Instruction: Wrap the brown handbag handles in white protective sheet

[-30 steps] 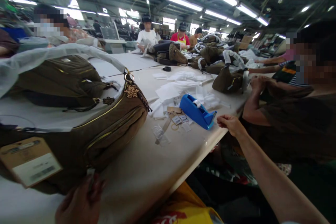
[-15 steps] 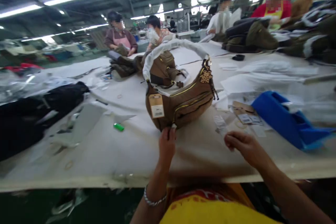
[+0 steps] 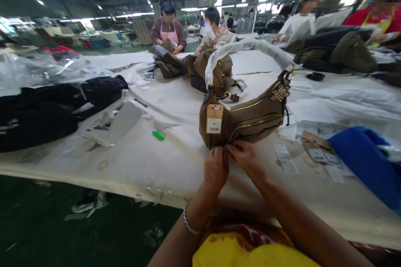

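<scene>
A brown shoulder bag (image 3: pixel 250 119) stands on the table in front of me, its strap (image 3: pixel 247 48) wrapped in white material. It has gold-coloured zippers, a cardboard price tag (image 3: pixel 214 120) at its left end and a leopard-print flower charm (image 3: pixel 280 93) at its right. My left hand (image 3: pixel 216 169) is closed in a pinch on the zipper pull at the bag's lower front. Fingertips of my right hand (image 3: pixel 246 158) meet it there, also pinched; whatever small piece they grip is hidden.
A green lighter (image 3: pixel 158 134) and black bags (image 3: pixel 62 108) lie to the left. On the right are clear packets (image 3: pixel 286 159), cardboard tags (image 3: pixel 316 148) and a blue holder (image 3: pixel 366 162). Another brown bag (image 3: pixel 216 69) sits behind. Co-workers stand across the table.
My right hand has moved left from beside the clear packets to join my left hand at the bag's zipper. The view has turned, shifting the scene rightward.
</scene>
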Action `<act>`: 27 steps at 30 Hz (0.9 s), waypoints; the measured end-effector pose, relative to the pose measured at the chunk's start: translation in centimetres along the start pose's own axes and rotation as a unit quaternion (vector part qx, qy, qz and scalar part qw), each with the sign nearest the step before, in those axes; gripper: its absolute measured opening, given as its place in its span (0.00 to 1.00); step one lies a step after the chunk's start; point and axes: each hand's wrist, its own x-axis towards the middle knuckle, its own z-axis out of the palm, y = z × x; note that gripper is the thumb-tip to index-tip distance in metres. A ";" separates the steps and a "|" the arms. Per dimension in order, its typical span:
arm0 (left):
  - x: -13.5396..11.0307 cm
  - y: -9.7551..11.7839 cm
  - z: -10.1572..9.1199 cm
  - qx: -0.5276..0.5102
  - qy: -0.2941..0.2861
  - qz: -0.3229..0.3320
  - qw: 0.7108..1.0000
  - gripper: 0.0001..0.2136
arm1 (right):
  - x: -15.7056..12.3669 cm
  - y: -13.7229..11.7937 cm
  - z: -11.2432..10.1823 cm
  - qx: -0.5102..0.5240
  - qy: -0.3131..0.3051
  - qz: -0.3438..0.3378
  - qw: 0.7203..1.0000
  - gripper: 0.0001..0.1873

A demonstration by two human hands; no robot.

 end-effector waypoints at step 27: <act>0.7 0.6 -1.4 -0.663 -0.079 -0.456 0.589 0.05 | 0.0 1.9 -1.2 -0.082 -0.066 -0.025 0.994 0.10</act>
